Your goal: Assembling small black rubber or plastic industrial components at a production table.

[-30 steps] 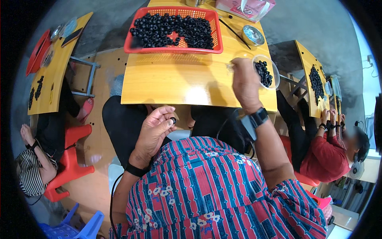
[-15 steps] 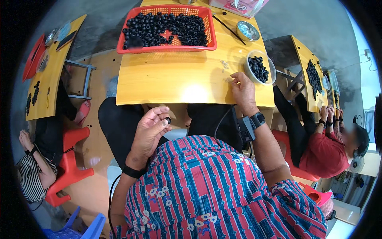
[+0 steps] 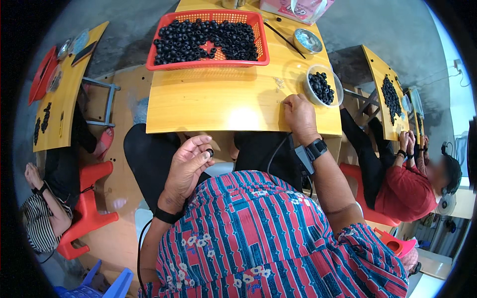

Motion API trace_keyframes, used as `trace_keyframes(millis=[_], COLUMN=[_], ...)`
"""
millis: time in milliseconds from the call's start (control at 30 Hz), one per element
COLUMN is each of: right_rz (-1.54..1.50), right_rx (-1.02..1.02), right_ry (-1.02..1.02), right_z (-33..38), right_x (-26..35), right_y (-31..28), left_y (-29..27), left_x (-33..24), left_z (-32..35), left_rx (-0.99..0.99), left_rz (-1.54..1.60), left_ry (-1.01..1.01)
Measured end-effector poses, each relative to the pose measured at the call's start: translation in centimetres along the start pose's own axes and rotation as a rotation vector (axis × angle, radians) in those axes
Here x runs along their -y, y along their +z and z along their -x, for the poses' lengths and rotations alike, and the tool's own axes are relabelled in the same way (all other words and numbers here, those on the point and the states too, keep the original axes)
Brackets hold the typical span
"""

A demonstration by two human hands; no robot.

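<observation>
Between thumb and fingers, my left hand (image 3: 187,163) pinches a small black ring-shaped part (image 3: 210,152), held above my lap just off the table's front edge. My right hand (image 3: 300,116) rests low on the yellow table (image 3: 198,102) with its fingers drawn together on the surface. Whatever lies under those fingertips is hidden or too small to name. A little beyond them is a scatter of tiny pale pieces (image 3: 279,82). Beside the right hand stands a clear plastic tub (image 3: 340,90) holding more black ring-shaped parts (image 3: 321,88).
A red basket (image 3: 208,64) of many black parts sits at the far left. Behind the tub are a metal bowl (image 3: 308,41) of small pale-blue contents, a thin black rod (image 3: 284,39) and a pink bag (image 3: 298,11). People sit at tables on both sides.
My right hand has shifted slightly left and down onto the table, its fingers closing toward the surface. My left hand stays in place, still pinching the black part.
</observation>
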State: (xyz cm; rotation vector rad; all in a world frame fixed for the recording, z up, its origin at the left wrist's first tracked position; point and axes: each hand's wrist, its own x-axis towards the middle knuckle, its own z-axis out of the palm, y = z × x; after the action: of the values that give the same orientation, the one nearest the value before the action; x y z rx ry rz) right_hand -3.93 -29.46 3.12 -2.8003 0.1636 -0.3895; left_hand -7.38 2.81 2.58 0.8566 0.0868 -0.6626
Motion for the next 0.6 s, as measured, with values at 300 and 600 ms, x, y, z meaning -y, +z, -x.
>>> trace_keyframes(millis=[300, 600], right_rz=[0.013, -0.104], right_rx=[-0.031, -0.445], right_ry=[-0.205, -0.408], right_z=[-2.4, -5.4], right_x=[0.2, 7.7], right_y=[-1.0, -10.3], left_y=[0.2, -0.4], left_x=[-0.1, 0.1], left_z=[0.1, 0.4], left_rx=[0.028, 0.035], left_rz=[-0.007, 0.013], left_ry=[0.014, 0.036])
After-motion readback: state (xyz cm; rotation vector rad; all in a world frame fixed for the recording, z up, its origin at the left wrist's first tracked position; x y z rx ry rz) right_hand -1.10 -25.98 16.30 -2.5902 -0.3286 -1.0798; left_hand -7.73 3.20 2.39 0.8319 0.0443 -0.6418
